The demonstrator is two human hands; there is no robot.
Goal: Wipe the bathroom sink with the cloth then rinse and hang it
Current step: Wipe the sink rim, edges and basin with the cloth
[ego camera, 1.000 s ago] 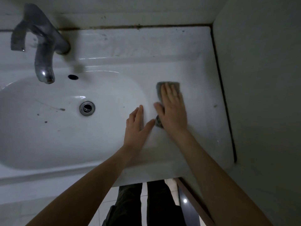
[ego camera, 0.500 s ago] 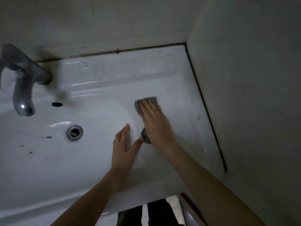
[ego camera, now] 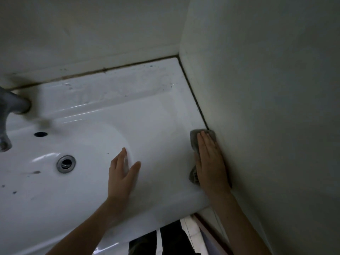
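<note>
two hands are in my feed, and both lie flat. my right hand [ego camera: 211, 162] presses down on the small grey folded cloth [ego camera: 194, 142], fingers straight and together, nothing curled round it. the cloth shows past the fingertips and again on the thumb side near the wrist. it lies on the flat right ledge of the glossy white ceramic sink [ego camera: 150, 115], hard against the dark seam [ego camera: 196, 100] where the ledge meets the pale side wall [ego camera: 266, 107]. the little-finger edge of the hand runs along that wall. half a second ago hand and cloth were just beside my left hand, near the basin; now they are well apart from it.

my left hand [ego camera: 121, 173] rests at the right lip of the basin [ego camera: 73, 196], fingers straight, thumb spread, holding nothing, much where it was before.

further out, the round metal drain [ego camera: 65, 163] sits in the basin with a few dark specks [ego camera: 36, 172] to its left and the dark oval overflow hole [ego camera: 40, 134] above it. the grey metal tap [ego camera: 12, 105] is cut by the left edge; my view has swung right since the earlier frames, so less tap shows and more wall. grime speckles the back ledge along the brown seam [ego camera: 103, 69] under the back wall [ego camera: 92, 34]. below the front rim, legs in dark trousers [ego camera: 165, 240] stand on pale floor tiles [ego camera: 189, 229].
</note>
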